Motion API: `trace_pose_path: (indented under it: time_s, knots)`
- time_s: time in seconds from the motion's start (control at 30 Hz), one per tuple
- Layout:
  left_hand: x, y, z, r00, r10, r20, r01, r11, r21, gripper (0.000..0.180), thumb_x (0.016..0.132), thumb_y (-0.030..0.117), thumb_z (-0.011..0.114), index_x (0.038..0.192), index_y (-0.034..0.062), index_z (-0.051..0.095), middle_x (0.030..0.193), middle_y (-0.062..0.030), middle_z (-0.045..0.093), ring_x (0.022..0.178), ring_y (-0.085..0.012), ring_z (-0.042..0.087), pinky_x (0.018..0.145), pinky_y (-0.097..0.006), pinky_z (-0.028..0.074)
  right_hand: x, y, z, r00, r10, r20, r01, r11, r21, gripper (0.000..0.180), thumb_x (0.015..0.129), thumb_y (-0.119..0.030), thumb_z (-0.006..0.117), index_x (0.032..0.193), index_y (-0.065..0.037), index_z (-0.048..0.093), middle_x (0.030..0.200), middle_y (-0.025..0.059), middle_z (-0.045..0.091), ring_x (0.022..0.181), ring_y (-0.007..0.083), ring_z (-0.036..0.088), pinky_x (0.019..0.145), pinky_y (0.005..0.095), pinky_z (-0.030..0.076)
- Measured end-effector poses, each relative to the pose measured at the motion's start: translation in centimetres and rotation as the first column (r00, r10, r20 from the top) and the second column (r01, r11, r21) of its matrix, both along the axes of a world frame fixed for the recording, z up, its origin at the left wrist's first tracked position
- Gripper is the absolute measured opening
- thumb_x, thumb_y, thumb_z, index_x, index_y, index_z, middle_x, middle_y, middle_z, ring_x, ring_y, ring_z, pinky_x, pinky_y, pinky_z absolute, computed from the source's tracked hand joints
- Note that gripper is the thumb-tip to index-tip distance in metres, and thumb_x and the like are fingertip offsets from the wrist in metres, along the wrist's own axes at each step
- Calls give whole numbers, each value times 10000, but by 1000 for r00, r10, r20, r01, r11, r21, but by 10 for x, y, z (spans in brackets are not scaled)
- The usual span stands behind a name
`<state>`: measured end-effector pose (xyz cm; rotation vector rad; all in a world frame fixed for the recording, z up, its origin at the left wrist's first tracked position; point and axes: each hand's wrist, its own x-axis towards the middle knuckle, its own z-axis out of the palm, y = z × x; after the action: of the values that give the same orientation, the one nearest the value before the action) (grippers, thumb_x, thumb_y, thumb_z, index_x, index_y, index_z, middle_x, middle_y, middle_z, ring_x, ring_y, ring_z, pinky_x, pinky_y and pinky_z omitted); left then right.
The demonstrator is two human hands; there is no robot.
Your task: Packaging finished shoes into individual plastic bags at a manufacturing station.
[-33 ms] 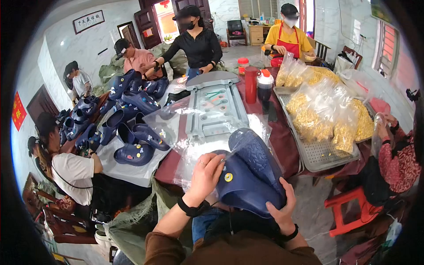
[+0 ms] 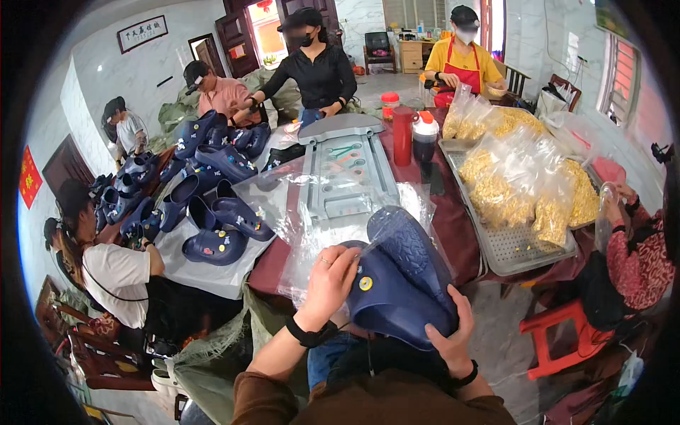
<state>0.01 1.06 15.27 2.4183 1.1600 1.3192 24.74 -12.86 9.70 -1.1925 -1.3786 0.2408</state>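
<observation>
Clogs (image 2: 212, 177) in dark blue crowd the left side of the table, too many and too overlapped for an exact count, though about ten show, several dotted with small coloured charms. Two seated people (image 2: 113, 269) work at that left edge, and a third in a white top stands farther back. Just right of the clogs lies one grey moulded tray (image 2: 345, 173) with small tools in its hollows, partly under clear plastic bags (image 2: 297, 234).

At the near edge the left hand (image 2: 328, 282) presses thumb and fingers against the side of a pair of navy clogs (image 2: 397, 283), stacked one on the other, close to a yellow charm on the lower one; a ring and a black wrist strap show. The right hand (image 2: 448, 333) cups the pair from beneath at the heel end, fingers wrapped round it. The pair is lifted clear, just off the table's near edge.

Behind stand one red cylindrical flask (image 2: 402, 134) and one dark bottle with a white and orange cap (image 2: 425, 138). Right of these sits one perforated metal tray (image 2: 510, 248) heaped with roughly six bags of yellow pieces (image 2: 524, 177).

Against the earlier frame nothing has shifted: both hands grip the pair as they did.
</observation>
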Motion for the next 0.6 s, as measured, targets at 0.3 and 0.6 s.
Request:
trace_pose_path:
  time_s: [0.3,0.6]
  knots:
    - [-19,2,-41,979,206,5,-206,974,98,352,803,-59,652,1130,70,673,1037,-126,621,981,-349,582,864,-447,494,-21,5,15,992,-4,129,16,996,-89,789,643,-218,857,1358,-32,580,1029,151,587,932,313,611,834,407,510]
    - [-53,16,-80,842,508,180,-528,844,91,190,831,-75,589,930,60,679,1014,-104,615,977,-335,557,856,-425,455,-36,11,15,981,3,192,23,990,-138,775,637,-254,876,1333,-73,589,1012,161,600,913,341,637,802,424,528]
